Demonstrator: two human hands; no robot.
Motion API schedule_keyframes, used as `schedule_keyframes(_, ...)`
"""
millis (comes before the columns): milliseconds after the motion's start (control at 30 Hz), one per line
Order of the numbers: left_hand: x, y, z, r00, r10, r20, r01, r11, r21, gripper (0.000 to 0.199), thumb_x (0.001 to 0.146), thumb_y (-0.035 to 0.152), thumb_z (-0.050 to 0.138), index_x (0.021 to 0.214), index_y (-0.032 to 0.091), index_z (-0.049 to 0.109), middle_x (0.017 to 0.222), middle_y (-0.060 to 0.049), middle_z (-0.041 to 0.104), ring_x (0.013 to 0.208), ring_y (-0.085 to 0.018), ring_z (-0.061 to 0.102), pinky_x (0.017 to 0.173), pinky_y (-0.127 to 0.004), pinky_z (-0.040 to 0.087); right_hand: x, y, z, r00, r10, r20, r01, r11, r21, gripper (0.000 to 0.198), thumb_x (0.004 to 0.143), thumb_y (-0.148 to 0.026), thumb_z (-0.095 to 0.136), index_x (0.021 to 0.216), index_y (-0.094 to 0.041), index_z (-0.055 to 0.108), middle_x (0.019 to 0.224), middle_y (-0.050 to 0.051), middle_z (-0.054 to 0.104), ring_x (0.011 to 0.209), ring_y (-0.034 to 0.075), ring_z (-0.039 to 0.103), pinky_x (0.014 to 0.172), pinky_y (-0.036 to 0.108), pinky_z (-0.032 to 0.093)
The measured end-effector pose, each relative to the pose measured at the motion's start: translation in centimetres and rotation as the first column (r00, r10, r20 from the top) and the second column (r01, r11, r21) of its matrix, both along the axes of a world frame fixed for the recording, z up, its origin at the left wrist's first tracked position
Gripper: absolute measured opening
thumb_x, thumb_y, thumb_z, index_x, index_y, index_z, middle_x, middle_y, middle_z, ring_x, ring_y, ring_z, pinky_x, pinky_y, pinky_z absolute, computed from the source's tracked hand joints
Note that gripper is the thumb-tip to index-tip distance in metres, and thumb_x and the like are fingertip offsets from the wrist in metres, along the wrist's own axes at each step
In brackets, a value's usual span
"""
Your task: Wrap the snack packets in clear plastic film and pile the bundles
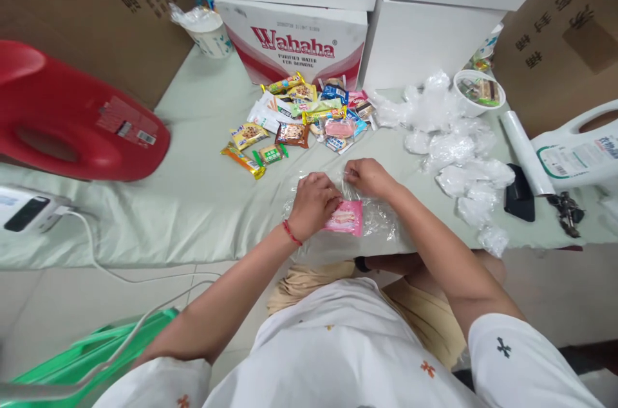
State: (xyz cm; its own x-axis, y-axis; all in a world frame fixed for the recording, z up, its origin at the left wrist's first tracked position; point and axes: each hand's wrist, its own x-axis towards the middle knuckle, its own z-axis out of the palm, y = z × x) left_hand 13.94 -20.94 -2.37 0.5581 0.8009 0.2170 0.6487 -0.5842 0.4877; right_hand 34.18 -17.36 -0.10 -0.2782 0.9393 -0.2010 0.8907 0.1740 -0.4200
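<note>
A pink snack packet [351,217] lies near the table's front edge on a crinkled sheet of clear plastic wrap [379,221]. Over the packet's left end, my left hand [315,205] is closed with its fingers curled down, hiding that part. My right hand [369,177] pinches the wrap just beyond the packet, fingers closed. Farther back is a loose pile of wrapped snacks, among them a brown cookie packet [292,134], a yellow cookie packet [248,135] and a green-ended biscuit packet [271,154].
Crumpled clear plastic bundles [449,144] spread on the right, beside a white tub of snacks [480,92], a plastic roll [527,154] and a white jug [579,147]. A red jug [91,118] stands left. A Wahaba-like printed carton [297,41] and white boxes [429,41] line the back.
</note>
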Motion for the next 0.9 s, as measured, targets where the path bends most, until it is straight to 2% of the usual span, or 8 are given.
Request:
schedule_keyframes(33, 0.0, 0.0, 0.0, 0.998, 0.065, 0.004, -0.065, 0.998, 0.024, 0.012, 0.088, 0.031, 0.071, 0.096, 0.023, 0.077, 0.109, -0.01, 0.07, 0.118, -0.031, 0.057, 0.1, -0.048, 0.042, 0.1, 0.0, 0.4, 0.998, 0.006, -0.056, -0.006, 1.0, -0.004, 0.012, 0.094, -0.023, 0.061, 0.095, -0.016, 0.071, 0.08, 0.004, 0.067, 0.078, 0.019, 0.056, 0.072, 0.028, 0.036)
schedule_keyframes(133, 0.1, 0.1, 0.0, 0.965, 0.259, 0.033, -0.261, 0.959, 0.108, 0.065, 0.075, 0.041, 0.084, 0.134, 0.021, 0.064, 0.145, -0.017, 0.054, 0.145, -0.041, 0.038, 0.117, -0.058, 0.028, 0.6, -1.0, 1.7, 0.978, 0.052, -0.203, -0.037, 0.996, 0.077, 0.01, 0.094, -0.022, 0.061, 0.092, -0.016, 0.069, 0.083, 0.002, 0.061, 0.072, 0.015, 0.053, 0.07, 0.026, 0.036)
schedule_keyframes(200, 0.0, 0.1, 0.0, 0.956, 0.292, 0.037, -0.294, 0.946, 0.133, 0.086, 0.074, 0.046, 0.085, 0.148, 0.021, 0.05, 0.155, -0.019, 0.046, 0.153, -0.045, 0.025, 0.121, -0.065, 0.015, 0.8, -2.5, 2.2, 0.957, 0.115, -0.267, -0.078, 0.987, 0.143, 0.011, 0.095, -0.022, 0.059, 0.092, -0.017, 0.068, 0.088, 0.003, 0.059, 0.074, 0.015, 0.054, 0.071, 0.025, 0.038)
schedule_keyframes(300, -0.6, 0.2, -0.1, 0.978, 0.207, -0.001, -0.206, 0.971, 0.124, 0.067, 0.081, 0.043, 0.078, 0.141, 0.023, 0.056, 0.133, -0.015, 0.064, 0.145, -0.042, 0.039, 0.12, -0.068, 0.011, 0.7, -5.7, 2.0, 0.94, 0.203, -0.275, -0.15, 0.968, 0.203, 0.017, 0.101, -0.025, 0.052, 0.1, -0.019, 0.067, 0.094, 0.005, 0.059, 0.079, 0.016, 0.057, 0.073, 0.025, 0.041)
schedule_keyframes(433, -1.4, 0.1, -0.4, 0.998, 0.028, -0.051, -0.02, 0.987, 0.158, 0.016, 0.09, 0.036, 0.069, 0.097, 0.022, 0.071, 0.09, -0.008, 0.071, 0.106, -0.03, 0.061, 0.105, -0.055, 0.036, 0.2, -9.4, -0.2, 0.911, 0.317, -0.263, -0.272, 0.943, 0.192, 0.024, 0.105, -0.034, 0.051, 0.116, -0.021, 0.068, 0.097, 0.006, 0.064, 0.08, 0.017, 0.061, 0.071, 0.026, 0.045)
schedule_keyframes(567, -2.0, 0.2, -0.6, 0.983, -0.16, -0.09, 0.178, 0.955, 0.237, 0.027, 0.099, 0.031, 0.054, 0.076, 0.022, 0.064, 0.07, -0.004, 0.064, 0.083, -0.022, 0.058, 0.086, -0.042, 0.041, -0.2, -10.9, -2.2, 0.871, 0.371, -0.323, -0.309, 0.923, 0.228, 0.03, 0.105, -0.036, 0.054, 0.128, -0.024, 0.068, 0.105, 0.008, 0.067, 0.09, 0.018, 0.065, 0.08, 0.027, 0.051)
schedule_keyframes(733, -4.5, 0.7, 0.7, 0.928, -0.364, -0.077, 0.372, 0.903, 0.214, 0.025, 0.098, 0.027, 0.049, 0.08, 0.023, 0.066, 0.074, -0.004, 0.064, 0.085, -0.02, 0.06, 0.092, -0.041, 0.043, -0.4, -11.6, -2.8, 0.88, 0.367, -0.301, -0.289, 0.917, 0.274, 0.033, 0.107, -0.033, 0.049, 0.13, -0.025, 0.072, 0.094, 0.006, 0.062, 0.087, 0.018, 0.061, 0.08, 0.028, 0.051)
schedule_keyframes(900, -7.9, -1.7, 1.9, 0.888, -0.455, -0.063, 0.46, 0.875, 0.155, 0.025, 0.096, 0.026, 0.051, 0.113, 0.023, 0.069, 0.094, -0.008, 0.072, 0.104, -0.024, 0.064, 0.094, -0.043, 0.045, -1.1, -12.1, -3.4, 0.874, 0.322, -0.363, -0.221, 0.931, 0.292, 0.033, 0.107, -0.03, 0.048, 0.129, -0.025, 0.072, 0.095, 0.006, 0.06, 0.083, 0.016, 0.058, 0.076, 0.027, 0.05)
